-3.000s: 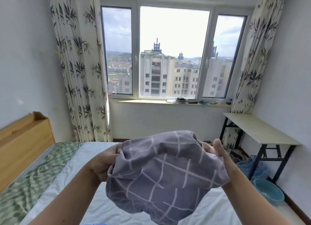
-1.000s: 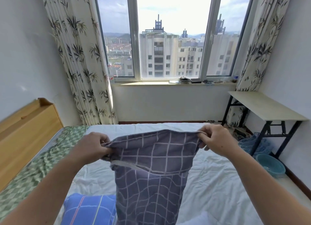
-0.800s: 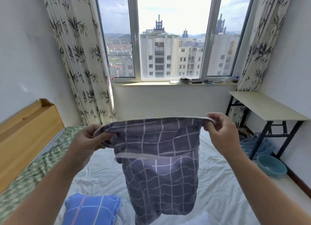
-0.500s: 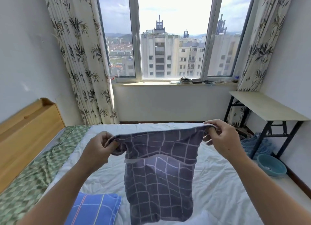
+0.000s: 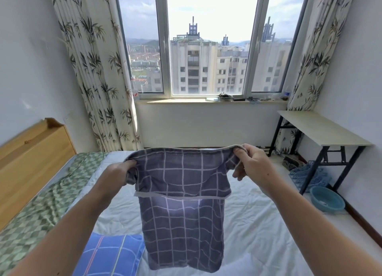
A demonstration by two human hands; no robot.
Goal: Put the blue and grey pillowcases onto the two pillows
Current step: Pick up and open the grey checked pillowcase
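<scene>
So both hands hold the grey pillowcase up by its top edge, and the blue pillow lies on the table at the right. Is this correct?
Not quite. In the head view the blue pillow lies on the bed, not the table. Both the left hand and right hand do hold the grey pillowcase up.

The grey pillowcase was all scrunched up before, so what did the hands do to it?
Both hands, left hand and right hand, shook the bunched grey pillowcase open. It now hangs down long, stretched between them by its top edge. Neither hand let go. The blue pillow still lies on the white bed.
</scene>
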